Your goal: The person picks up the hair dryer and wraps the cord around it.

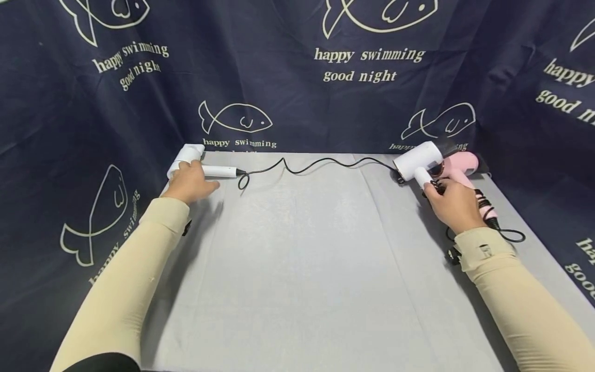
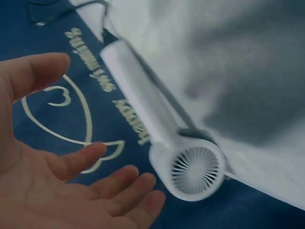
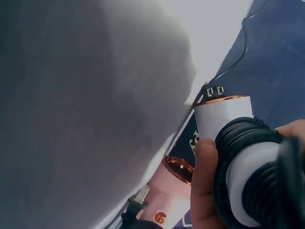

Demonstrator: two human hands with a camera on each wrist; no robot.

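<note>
At the table's far left corner lies a slim white hair dryer (image 1: 220,171), its handle pointing right and its slatted round end showing in the left wrist view. My left hand (image 1: 188,183) is over its head in the head view; in the left wrist view the spread fingers (image 2: 119,183) are beside it, thumb apart, holding nothing. At the far right my right hand (image 1: 457,206) grips the handle of a larger white hair dryer (image 1: 418,161) with a black nozzle. Black cord (image 3: 243,131) is wound round that handle, between thumb and fingers.
A pink hair dryer (image 1: 462,164), its cord wrapped round the handle, lies right behind the gripped one. The slim dryer's black cord (image 1: 321,164) runs along the table's back edge to a plug (image 3: 214,91) by the right dryer. Dark blue printed curtains (image 1: 297,103) surround the pale table (image 1: 297,268).
</note>
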